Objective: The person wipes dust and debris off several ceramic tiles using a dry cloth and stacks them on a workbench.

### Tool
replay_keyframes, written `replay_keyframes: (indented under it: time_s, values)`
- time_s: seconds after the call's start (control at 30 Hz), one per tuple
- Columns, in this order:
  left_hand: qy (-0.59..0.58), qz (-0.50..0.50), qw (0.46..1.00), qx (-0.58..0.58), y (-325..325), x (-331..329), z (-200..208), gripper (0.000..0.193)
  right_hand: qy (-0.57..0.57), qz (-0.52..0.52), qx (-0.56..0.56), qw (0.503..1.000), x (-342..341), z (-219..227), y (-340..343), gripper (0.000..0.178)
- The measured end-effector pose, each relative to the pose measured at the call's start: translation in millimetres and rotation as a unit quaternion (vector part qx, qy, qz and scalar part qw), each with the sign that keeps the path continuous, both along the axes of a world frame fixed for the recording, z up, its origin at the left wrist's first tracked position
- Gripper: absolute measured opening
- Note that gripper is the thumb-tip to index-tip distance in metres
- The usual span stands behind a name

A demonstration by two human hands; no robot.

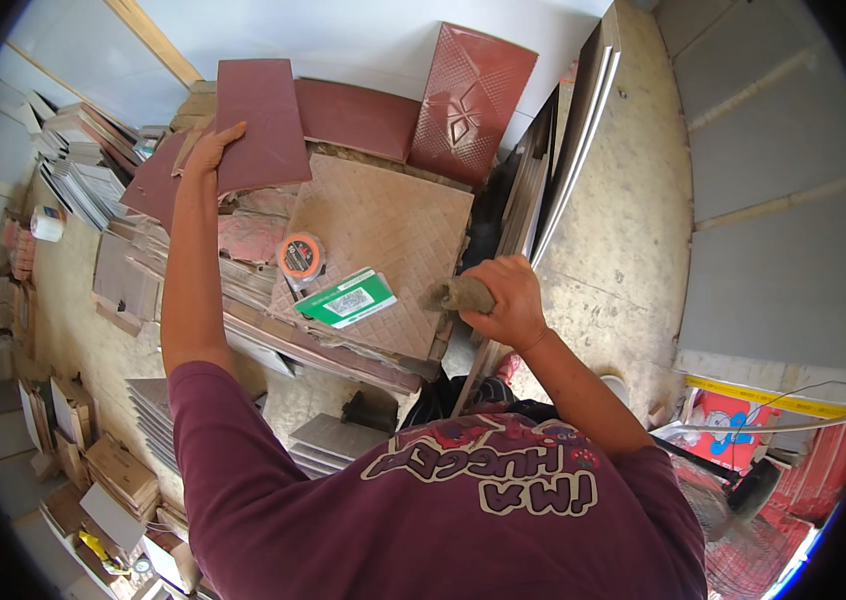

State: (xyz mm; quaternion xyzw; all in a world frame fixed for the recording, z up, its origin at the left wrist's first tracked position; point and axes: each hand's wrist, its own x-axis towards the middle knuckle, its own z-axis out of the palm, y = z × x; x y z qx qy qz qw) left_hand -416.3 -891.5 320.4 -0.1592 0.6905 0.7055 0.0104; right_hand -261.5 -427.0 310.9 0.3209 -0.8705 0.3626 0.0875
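Up at the left, my left hand [211, 152] grips the edge of a plain dark red tile [268, 125], its fingers partly hidden. My right hand [513, 300] is closed around a stubby grey-brown roll [467, 294], perhaps a dirty rag; its exact kind is unclear. Between my hands a tan tile with a raised diamond pattern [388, 215] lies on a stack. On it rest an orange-and-clear tape measure [301, 257] and a green-and-white card [348, 300] bearing a square code. Behind it, a glossy embossed red tile [473, 100] leans on the wall beside another red tile [358, 115].
Large panels [578, 130] stand on edge just right of the stack. Stacked tiles [88, 190] and cardboard boxes [123, 470] line the left side. Grey tiles [328, 440] lie low near my body. At the lower right is a wire-guarded fan [733, 520].
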Motion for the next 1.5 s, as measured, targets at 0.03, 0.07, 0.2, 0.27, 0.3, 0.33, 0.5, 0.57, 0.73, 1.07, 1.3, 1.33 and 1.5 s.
replay_keyframes:
  time_s: [0.03, 0.07, 0.2, 0.27, 0.3, 0.33, 0.5, 0.57, 0.73, 1.07, 1.3, 1.33, 1.5]
  values:
    - [0.019, -0.003, 0.999, 0.025, 3.2, 6.0, 4.4, 0.046, 0.003, -0.002, 0.0, 1.0, 0.2, -0.9, 0.1, 0.033]
    - [0.038, -0.004, 0.998, 0.051, 7.0, 16.8, 6.0, 0.047, 0.006, -0.004, 0.001, 1.0, 0.7, -2.0, 0.3, 0.033]
    - [0.095, 0.023, 0.991, 0.089, 49.7, 65.3, 44.6, 0.048, 0.021, -0.008, -0.021, 1.0, 1.1, -6.7, 1.3, 0.031]
    - [0.117, 0.03, 0.986, 0.118, 78.5, 90.3, 60.9, 0.047, 0.026, -0.013, -0.032, 0.999, 2.0, -9.0, 2.5, 0.03]
    - [0.13, 0.034, 0.982, 0.131, 89.9, 103.1, 67.5, 0.046, 0.03, -0.012, -0.046, 0.998, 1.9, -8.9, 2.4, 0.03]
    - [0.118, 0.042, 0.983, 0.134, 98.5, 114.2, 69.0, 0.045, 0.03, -0.013, -0.06, 0.998, 2.9, -10.0, 2.6, 0.03]
    - [0.138, 0.049, 0.965, 0.218, 159.3, 171.1, 78.5, 0.039, -0.066, -0.043, -0.174, 0.982, 8.1, -16.7, 9.8, 0.028]
    - [0.126, 0.051, 0.962, 0.234, 183.4, 191.8, 81.6, 0.038, -0.258, -0.085, -0.343, 0.899, 14.2, -11.4, 10.7, 0.028]
    - [0.115, 0.061, 0.961, 0.245, 225.2, 229.3, 72.6, 0.018, -0.241, -0.229, -0.475, 0.815, 18.4, 69.7, 37.8, 0.035]
    - [0.089, -0.045, 0.956, 0.277, 304.1, 255.3, 43.5, 0.021, 0.028, -0.104, -0.55, 0.828, 49.6, 201.0, 17.5, 0.029]
    - [0.153, -0.048, 0.958, 0.237, 318.4, 268.0, 34.5, 0.019, 0.156, 0.008, -0.01, 0.988, 78.9, 136.6, 17.6, 0.066]
    - [0.18, -0.081, 0.956, 0.218, 310.7, 266.3, 29.8, 0.022, 0.138, 0.006, -0.007, 0.99, 86.7, 136.7, 17.8, 0.068]
    - [0.174, -0.048, 0.958, 0.224, 317.6, 278.5, 47.0, 0.022, 0.134, 0.028, 0.041, 0.99, 100.0, 140.2, 21.6, 0.07]
